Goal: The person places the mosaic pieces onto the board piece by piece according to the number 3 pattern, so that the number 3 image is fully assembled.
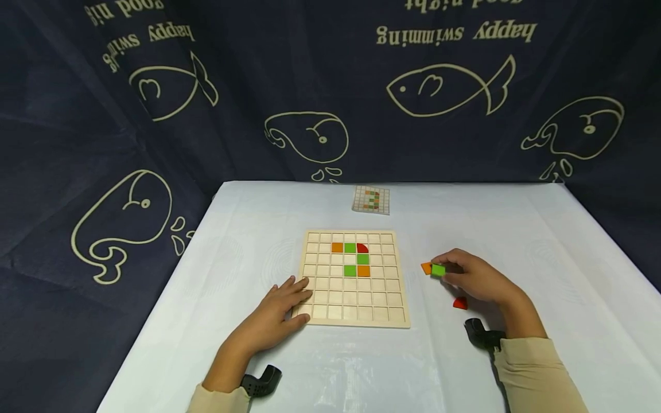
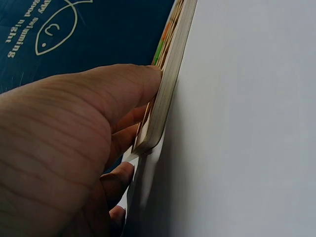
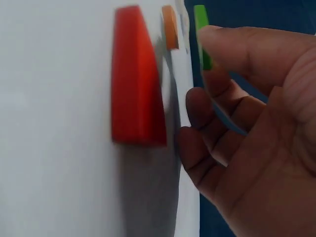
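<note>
A wooden grid board (image 1: 335, 312) lies on the table, with orange, green and red tiles forming a hooked pattern in its upper half. My left hand (image 1: 281, 310) rests on the board's near left corner, fingers spread over its edge; in the left wrist view the thumb (image 2: 133, 84) lies along the rim. To the right of the board, my right hand (image 1: 475, 278) pinches a green square tile (image 1: 438, 270) between thumb and fingers. Just beyond that tile is an orange piece (image 1: 426, 268), partly hidden. A red quarter-round piece (image 1: 460, 303) lies on the table below the right hand.
A small printed card (image 1: 370, 199) showing a grid with a coloured pattern lies behind the board. White covering spreads over the table (image 1: 248, 229). Dark cloth (image 1: 330, 69) with fish and whale drawings hangs behind and to the left.
</note>
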The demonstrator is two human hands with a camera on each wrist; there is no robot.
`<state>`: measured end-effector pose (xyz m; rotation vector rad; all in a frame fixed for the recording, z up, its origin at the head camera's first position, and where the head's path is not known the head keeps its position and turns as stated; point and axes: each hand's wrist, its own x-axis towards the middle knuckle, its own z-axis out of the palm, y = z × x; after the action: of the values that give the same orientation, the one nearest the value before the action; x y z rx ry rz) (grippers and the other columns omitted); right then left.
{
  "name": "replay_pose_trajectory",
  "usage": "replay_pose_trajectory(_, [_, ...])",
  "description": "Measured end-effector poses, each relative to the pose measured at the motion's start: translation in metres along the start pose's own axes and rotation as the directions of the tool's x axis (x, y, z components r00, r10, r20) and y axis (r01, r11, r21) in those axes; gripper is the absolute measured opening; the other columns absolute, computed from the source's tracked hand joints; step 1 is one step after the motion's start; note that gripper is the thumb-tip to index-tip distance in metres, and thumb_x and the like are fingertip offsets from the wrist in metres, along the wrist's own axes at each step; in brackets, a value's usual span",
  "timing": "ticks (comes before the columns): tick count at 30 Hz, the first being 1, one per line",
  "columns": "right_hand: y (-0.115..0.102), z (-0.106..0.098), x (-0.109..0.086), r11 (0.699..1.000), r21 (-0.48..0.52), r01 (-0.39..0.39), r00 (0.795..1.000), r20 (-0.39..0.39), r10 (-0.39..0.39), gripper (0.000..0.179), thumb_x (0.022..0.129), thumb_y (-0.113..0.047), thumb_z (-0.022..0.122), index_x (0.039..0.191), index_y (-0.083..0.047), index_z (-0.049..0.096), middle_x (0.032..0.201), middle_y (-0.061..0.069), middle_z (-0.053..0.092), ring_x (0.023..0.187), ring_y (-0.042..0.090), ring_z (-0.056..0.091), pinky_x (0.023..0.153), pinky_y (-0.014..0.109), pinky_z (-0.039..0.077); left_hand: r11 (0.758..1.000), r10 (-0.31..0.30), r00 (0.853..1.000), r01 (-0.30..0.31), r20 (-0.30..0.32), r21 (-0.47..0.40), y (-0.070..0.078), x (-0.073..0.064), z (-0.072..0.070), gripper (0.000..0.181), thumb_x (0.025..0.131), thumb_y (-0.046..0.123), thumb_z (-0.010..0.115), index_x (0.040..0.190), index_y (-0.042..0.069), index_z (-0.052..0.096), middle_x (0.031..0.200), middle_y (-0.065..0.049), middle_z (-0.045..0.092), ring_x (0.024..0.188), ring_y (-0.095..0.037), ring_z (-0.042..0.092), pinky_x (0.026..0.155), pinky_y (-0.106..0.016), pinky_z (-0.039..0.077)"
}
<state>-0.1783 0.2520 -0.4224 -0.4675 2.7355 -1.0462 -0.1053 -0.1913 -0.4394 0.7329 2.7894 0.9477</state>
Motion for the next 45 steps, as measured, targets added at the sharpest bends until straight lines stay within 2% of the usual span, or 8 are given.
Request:
replay_pose_trajectory(5, [-0.008,0.002,0.004,0.998,0.029,0.062,0.998,0.002,-0.062,0.030,0.091,0.000,0.065,0.121,-0.005,0.067,0.114,0.008,0.060,0.092,0.022,0.052,0.075,0.030,0.047,1.000,-0.003,1.000,0.003,0.002,-0.001,-0.001,0.000,0.001,0.050,0.096,0.027,0.067,0.140,0.006,0.057,0.156,-0.009,0.038,0.147,-0.034,0.023,0.115,-0.064,0.013])
replay_pose_trajectory(8, [-0.016,0.006,0.009,0.995,0.037,0.090,0.996,0.008,-0.091,0.029,0.091,0.000,0.066,0.120,-0.004,0.068,0.110,0.007,0.061,0.088,0.020,0.051,0.073,0.028,0.047,1.000,0.000,1.000,0.000,-0.002,-0.002,-0.001,0.000,0.001,0.050,0.096,0.028,0.066,0.140,0.006,0.057,0.156,-0.009,0.039,0.147,-0.035,0.023,0.114,-0.064,0.013])
replay_pose_trajectory(18, [-0.042,0.025,0.029,0.991,0.055,0.121,0.989,0.082,-0.125,0.031,0.091,-0.002,0.066,0.121,-0.007,0.067,0.107,0.002,0.059,0.093,0.021,0.050,0.081,0.036,0.044,1.000,-0.003,1.000,0.003,-0.005,-0.001,-0.001,-0.001,0.001,0.051,0.096,0.027,0.067,0.140,0.006,0.057,0.156,-0.009,0.039,0.147,-0.035,0.023,0.115,-0.064,0.014])
replay_pose_trajectory(24, [-0.054,0.037,0.039,0.982,0.094,0.164,0.979,0.109,-0.174,0.030,0.090,0.000,0.065,0.120,-0.005,0.067,0.104,0.004,0.058,0.092,0.021,0.049,0.079,0.035,0.043,1.000,0.002,1.000,-0.002,0.003,0.000,0.001,0.000,0.000,0.051,0.096,0.027,0.066,0.141,0.005,0.056,0.156,-0.010,0.039,0.147,-0.035,0.023,0.115,-0.064,0.013])
replay_pose_trajectory(28, [-0.063,0.045,0.044,0.971,0.128,0.204,0.967,0.130,-0.220,0.029,0.091,-0.001,0.064,0.120,-0.004,0.067,0.110,0.006,0.059,0.095,0.021,0.049,0.081,0.036,0.043,1.000,0.005,1.000,-0.005,0.006,0.000,0.001,0.001,-0.001,0.050,0.096,0.025,0.066,0.141,0.005,0.056,0.155,-0.010,0.039,0.147,-0.036,0.023,0.114,-0.065,0.013])
replay_pose_trajectory(31, [-0.070,0.051,0.047,0.965,0.127,0.231,0.957,0.147,-0.249,0.030,0.091,-0.001,0.063,0.121,-0.006,0.067,0.114,0.006,0.059,0.096,0.020,0.050,0.083,0.036,0.043,1.000,0.006,1.000,-0.006,0.007,0.001,0.002,0.001,-0.001,0.050,0.096,0.024,0.067,0.141,0.004,0.056,0.155,-0.011,0.039,0.147,-0.036,0.023,0.114,-0.065,0.014])
replay_pose_trajectory(36, [-0.080,0.060,0.051,0.956,0.137,0.260,0.942,0.182,-0.282,0.031,0.093,0.000,0.061,0.123,-0.006,0.066,0.111,0.006,0.058,0.094,0.020,0.050,0.083,0.037,0.044,1.000,0.008,1.000,-0.008,0.009,0.009,0.001,0.001,-0.001,0.050,0.096,0.025,0.066,0.140,0.004,0.056,0.155,-0.011,0.039,0.147,-0.036,0.023,0.114,-0.065,0.014])
replay_pose_trajectory(45, [-0.090,0.074,0.054,0.959,0.097,0.268,0.933,0.223,-0.283,0.028,0.093,-0.003,0.063,0.120,-0.009,0.067,0.117,0.001,0.061,0.106,0.019,0.054,0.095,0.041,0.044,1.000,0.014,1.000,-0.014,0.006,0.008,0.002,0.001,-0.002,0.050,0.095,0.024,0.067,0.140,0.003,0.056,0.155,-0.011,0.039,0.147,-0.037,0.024,0.114,-0.065,0.014])
